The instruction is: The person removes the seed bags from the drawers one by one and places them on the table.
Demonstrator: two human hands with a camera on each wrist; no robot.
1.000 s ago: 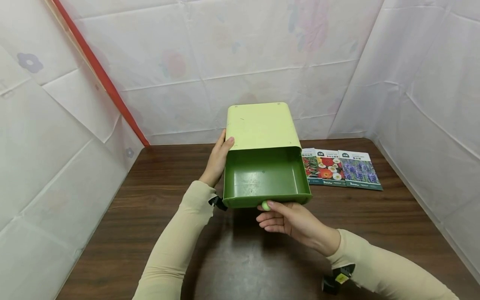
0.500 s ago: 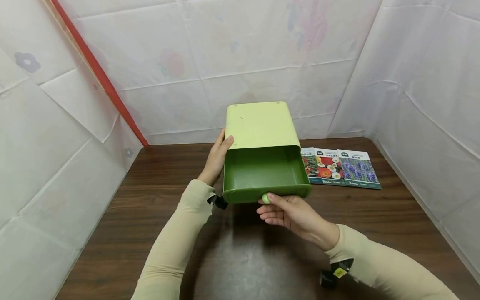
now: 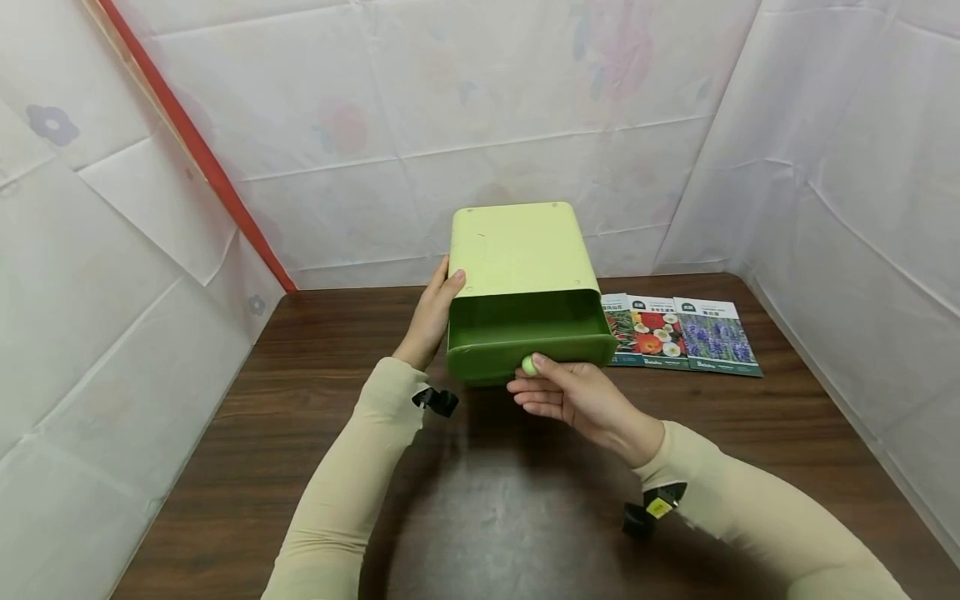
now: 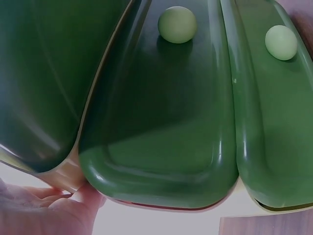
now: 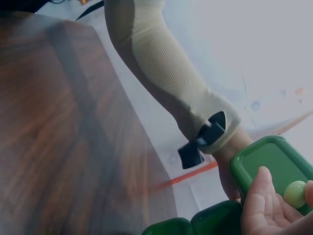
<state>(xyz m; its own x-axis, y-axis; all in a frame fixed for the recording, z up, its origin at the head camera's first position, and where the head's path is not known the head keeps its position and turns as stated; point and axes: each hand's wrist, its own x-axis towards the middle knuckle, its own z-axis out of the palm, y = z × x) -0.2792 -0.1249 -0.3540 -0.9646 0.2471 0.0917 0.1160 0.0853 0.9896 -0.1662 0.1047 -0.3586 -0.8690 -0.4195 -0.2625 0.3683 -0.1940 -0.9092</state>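
Note:
A pale yellow-green drawer unit point(image 3: 521, 248) stands toward the back of the table. Its dark green top drawer point(image 3: 480, 362) is pulled partway out. Between thumb and forefinger, my right hand point(image 3: 588, 402) pinches the round light green knob point(image 3: 529, 365) on that drawer's front; the other fingers are loosely bent below. My left hand point(image 3: 429, 321) rests along the unit's left side, its thumb on the top near the front corner. In the left wrist view, two lower drawers with fronts point(image 4: 156, 117) flush to the casing carry matching knobs point(image 4: 177, 24).
Several flower seed packets point(image 3: 716, 337) lie overlapping to the right of the unit, the leftmost partly behind it. The dark wooden table point(image 3: 300, 467) meets white sheeting point(image 3: 300, 108) at the back and both sides. Black cameras point(image 3: 645, 510) sit on the wrists.
The top drawer has slid inward, and its visible interior has shrunk. My right hand has moved away from me with the knob. The left hand stays at the unit's side.

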